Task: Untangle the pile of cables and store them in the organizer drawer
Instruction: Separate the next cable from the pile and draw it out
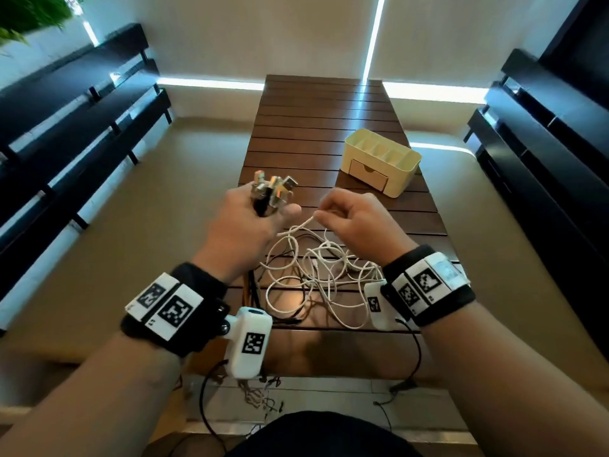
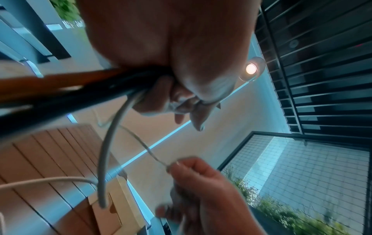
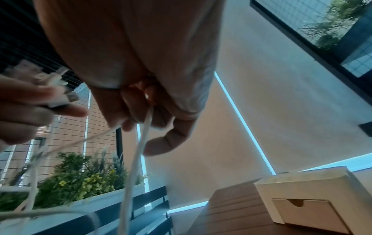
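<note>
My left hand (image 1: 250, 216) is raised above the slatted table and grips a bundle of cable plug ends (image 1: 273, 189) that stick up out of the fist. In the left wrist view, black, orange and white cables (image 2: 112, 143) trail from that fist. My right hand (image 1: 342, 212) pinches a white cable (image 1: 300, 227) just right of the left hand, and the strand runs down to a tangle of white and black cables (image 1: 316, 278) on the table. The cream organizer (image 1: 382, 159) stands further back on the right, its small front drawer (image 1: 369, 174) closed.
The dark wooden slatted table (image 1: 329, 107) is narrow, with floor on both sides. Black benches (image 1: 82, 103) line the left, and dark shelving (image 1: 543, 133) the right. A planter with green plants (image 3: 80, 178) shows in the right wrist view.
</note>
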`<state>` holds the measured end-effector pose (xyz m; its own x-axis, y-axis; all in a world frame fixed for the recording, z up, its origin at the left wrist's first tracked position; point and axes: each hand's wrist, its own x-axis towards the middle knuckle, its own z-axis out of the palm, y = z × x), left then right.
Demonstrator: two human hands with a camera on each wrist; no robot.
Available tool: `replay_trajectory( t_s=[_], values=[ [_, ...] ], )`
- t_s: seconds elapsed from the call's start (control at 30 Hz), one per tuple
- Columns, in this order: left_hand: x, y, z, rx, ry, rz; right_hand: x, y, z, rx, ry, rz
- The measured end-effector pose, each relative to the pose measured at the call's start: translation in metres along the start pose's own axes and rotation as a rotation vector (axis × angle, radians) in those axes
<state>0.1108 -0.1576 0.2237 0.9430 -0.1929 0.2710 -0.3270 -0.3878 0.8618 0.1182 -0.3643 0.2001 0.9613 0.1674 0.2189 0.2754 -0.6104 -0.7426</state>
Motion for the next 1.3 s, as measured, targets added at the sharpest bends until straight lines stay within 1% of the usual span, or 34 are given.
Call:
replay_trajectory(
  t_s=[0.07, 0.13, 0.2, 0.27, 0.3, 0.37, 0.43, 0.5, 0.57, 0.6, 0.63, 0.67, 0.7, 0.73, 0.77, 0.8, 0.83, 0.87, 0.93, 0.97, 1.0, 1.03, 1.1, 1.17, 1.23, 1.3],
  values=[
    [0.000, 0.003, 0.007, 0.005, -0.137, -0.002, -0.002, -0.009, 0.004, 0.068, -0.011, -0.072],
    [0.000, 0.004, 0.009, -0.031, -0.253, -0.050, -0.004, -0.016, 0.001, 0.109, -0.008, -0.117],
    [0.001, 0.002, 0.008, -0.075, -0.301, -0.074, -0.005, -0.020, -0.004, 0.109, 0.013, -0.144],
    [0.000, 0.005, 0.006, -0.073, -0.303, -0.046, -0.009, -0.022, -0.007, 0.127, 0.015, -0.151],
    [-0.001, 0.007, 0.004, -0.062, -0.286, -0.024, -0.011, -0.022, -0.007, 0.151, 0.012, -0.140],
    [-0.001, 0.010, 0.001, -0.061, -0.207, 0.027, -0.013, -0.019, -0.005, 0.244, 0.005, -0.078],
    [0.003, 0.016, -0.007, -0.187, -0.097, 0.031, -0.017, -0.009, 0.002, 0.281, -0.007, 0.003],
    [0.006, 0.019, -0.018, -0.368, 0.003, 0.032, -0.022, 0.007, 0.014, 0.233, -0.027, 0.072],
    [0.007, 0.017, -0.028, -0.410, 0.057, 0.043, -0.024, 0.021, 0.021, 0.229, -0.032, 0.144],
    [0.005, 0.011, -0.031, -0.395, 0.072, 0.020, -0.023, 0.026, 0.021, 0.256, -0.014, 0.181],
    [0.003, 0.001, -0.034, -0.373, 0.082, -0.040, -0.021, 0.027, 0.016, 0.300, 0.025, 0.214],
    [0.001, -0.009, -0.037, -0.340, 0.077, -0.128, -0.018, 0.026, 0.008, 0.347, 0.080, 0.234],
    [-0.002, -0.020, -0.038, -0.283, 0.036, -0.230, -0.014, 0.024, -0.002, 0.382, 0.135, 0.233],
    [-0.005, -0.029, -0.038, -0.206, -0.039, -0.325, -0.010, 0.019, -0.012, 0.383, 0.175, 0.210],
    [-0.008, -0.035, -0.038, -0.126, -0.108, -0.388, -0.005, 0.015, -0.021, 0.337, 0.200, 0.175],
    [-0.010, -0.038, -0.036, -0.065, -0.132, -0.417, 0.001, 0.012, -0.028, 0.247, 0.213, 0.129],
    [-0.010, -0.038, -0.035, -0.029, -0.103, -0.409, 0.005, 0.010, -0.033, 0.136, 0.208, 0.076],
    [-0.009, -0.035, -0.034, -0.017, -0.041, -0.381, 0.009, 0.007, -0.035, 0.017, 0.187, 0.026],
    [-0.006, -0.021, -0.033, 0.018, 0.075, -0.270, 0.012, 0.003, -0.035, -0.162, 0.114, -0.076],
    [-0.004, -0.012, -0.031, 0.040, 0.091, -0.205, 0.012, -0.001, -0.032, -0.195, 0.077, -0.126],
    [-0.002, -0.003, -0.028, 0.054, 0.078, -0.142, 0.012, -0.005, -0.029, -0.199, 0.055, -0.170],
    [0.000, 0.004, -0.023, 0.066, 0.033, -0.086, 0.012, -0.011, -0.025, -0.188, 0.049, -0.217],
    [0.003, 0.016, -0.013, 0.096, -0.129, -0.011, 0.011, -0.023, -0.018, -0.154, 0.076, -0.303],
    [0.006, 0.019, -0.006, 0.075, -0.256, 0.016, 0.010, -0.034, -0.016, -0.108, 0.093, -0.323],
    [0.010, 0.017, -0.005, 0.009, -0.282, 0.000, 0.008, -0.037, -0.018, -0.064, 0.063, -0.299],
    [0.011, 0.014, -0.007, -0.011, -0.239, 0.014, 0.001, -0.033, -0.020, -0.009, 0.014, -0.250]
  ],
)
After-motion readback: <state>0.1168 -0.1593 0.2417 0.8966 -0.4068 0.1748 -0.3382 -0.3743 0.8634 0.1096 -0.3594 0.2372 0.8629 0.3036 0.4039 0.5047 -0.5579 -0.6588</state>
